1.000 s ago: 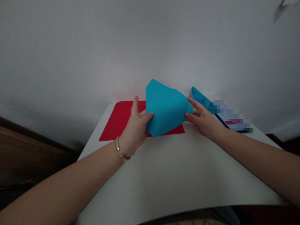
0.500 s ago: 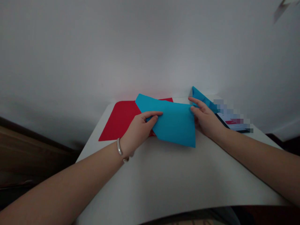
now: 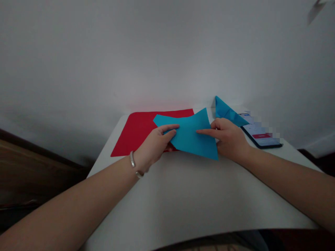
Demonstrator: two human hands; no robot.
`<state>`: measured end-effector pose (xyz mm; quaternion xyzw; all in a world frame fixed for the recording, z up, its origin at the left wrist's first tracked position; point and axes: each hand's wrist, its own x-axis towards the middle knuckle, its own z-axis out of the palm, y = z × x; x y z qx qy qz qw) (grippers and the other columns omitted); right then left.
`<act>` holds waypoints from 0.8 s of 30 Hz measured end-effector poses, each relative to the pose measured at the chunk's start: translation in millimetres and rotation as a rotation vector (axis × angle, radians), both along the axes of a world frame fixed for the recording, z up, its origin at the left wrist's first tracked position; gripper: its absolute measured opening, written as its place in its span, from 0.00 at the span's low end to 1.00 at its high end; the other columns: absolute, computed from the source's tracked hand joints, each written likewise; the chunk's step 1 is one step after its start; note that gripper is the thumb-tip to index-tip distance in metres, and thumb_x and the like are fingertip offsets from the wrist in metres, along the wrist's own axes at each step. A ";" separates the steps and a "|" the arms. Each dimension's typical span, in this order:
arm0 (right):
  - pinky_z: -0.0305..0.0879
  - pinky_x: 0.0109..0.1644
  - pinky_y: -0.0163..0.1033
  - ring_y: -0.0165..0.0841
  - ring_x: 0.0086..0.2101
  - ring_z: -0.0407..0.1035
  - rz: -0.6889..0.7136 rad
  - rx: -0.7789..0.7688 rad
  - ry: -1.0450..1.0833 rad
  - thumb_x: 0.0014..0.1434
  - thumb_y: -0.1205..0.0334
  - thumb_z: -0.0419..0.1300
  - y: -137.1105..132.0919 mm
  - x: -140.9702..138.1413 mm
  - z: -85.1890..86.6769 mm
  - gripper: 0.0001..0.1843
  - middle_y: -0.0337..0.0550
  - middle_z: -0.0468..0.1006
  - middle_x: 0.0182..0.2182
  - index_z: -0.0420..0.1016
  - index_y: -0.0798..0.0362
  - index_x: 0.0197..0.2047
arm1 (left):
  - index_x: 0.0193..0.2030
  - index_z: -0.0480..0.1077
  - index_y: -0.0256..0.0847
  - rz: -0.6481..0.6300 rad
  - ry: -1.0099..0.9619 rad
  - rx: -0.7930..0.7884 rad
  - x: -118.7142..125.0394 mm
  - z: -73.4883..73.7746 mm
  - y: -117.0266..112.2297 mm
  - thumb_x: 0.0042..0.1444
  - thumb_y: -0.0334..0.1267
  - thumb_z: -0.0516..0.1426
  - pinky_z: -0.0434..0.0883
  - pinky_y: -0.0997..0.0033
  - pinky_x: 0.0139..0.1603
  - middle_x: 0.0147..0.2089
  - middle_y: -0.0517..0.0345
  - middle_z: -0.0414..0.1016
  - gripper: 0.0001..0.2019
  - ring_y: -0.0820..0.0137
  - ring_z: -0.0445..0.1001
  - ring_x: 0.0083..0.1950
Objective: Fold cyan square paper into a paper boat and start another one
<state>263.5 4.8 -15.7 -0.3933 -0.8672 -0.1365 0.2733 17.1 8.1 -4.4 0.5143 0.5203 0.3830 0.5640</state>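
Note:
A blue sheet of paper (image 3: 192,141) lies partly folded on the white table (image 3: 193,198), overlapping a red sheet (image 3: 136,130). My left hand (image 3: 154,146), with a silver bracelet at the wrist, pinches the blue sheet's left side between thumb and fingers. On the right side, my right hand (image 3: 227,139) grips the sheet's edge and lays its forefinger across the top of the paper.
A folded blue paper shape (image 3: 226,111) stands at the table's far right, next to a phone (image 3: 260,136) with a lit screen. A plain white wall rises right behind the table. Dark floor shows to the left.
The blue sheet came down from upright to flat on the table. Its right edge has since been folded in, and my right forefinger moved onto the paper.

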 end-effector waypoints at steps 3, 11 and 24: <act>0.62 0.34 0.45 0.38 0.32 0.63 0.024 0.099 -0.067 0.56 0.62 0.57 -2.4 -1.9 3.2 0.16 0.46 0.71 0.33 0.79 0.40 0.46 | 0.55 0.70 0.42 -0.025 0.067 0.045 -0.3 -1.1 -0.1 0.58 0.41 0.56 0.64 0.78 0.17 0.23 0.65 0.61 0.18 0.79 0.63 0.18; 0.55 0.62 0.59 0.45 0.64 0.48 0.264 0.041 -0.043 0.62 0.62 0.54 1.9 0.0 9.9 0.14 0.34 0.67 0.59 0.79 0.36 0.43 | 0.57 0.68 0.42 -0.100 0.220 0.178 -3.0 -0.4 -3.3 0.59 0.43 0.55 0.63 0.78 0.18 0.22 0.65 0.64 0.20 0.77 0.65 0.18; 0.65 0.59 0.48 0.38 0.57 0.65 0.542 -0.201 -0.146 0.58 0.69 0.56 11.4 3.4 6.3 0.16 0.42 0.79 0.49 0.78 0.49 0.47 | 0.51 0.74 0.47 -0.152 1.041 0.677 -11.0 20.3 -18.3 0.61 0.47 0.51 0.58 0.72 0.24 0.23 0.58 0.73 0.17 0.68 0.70 0.24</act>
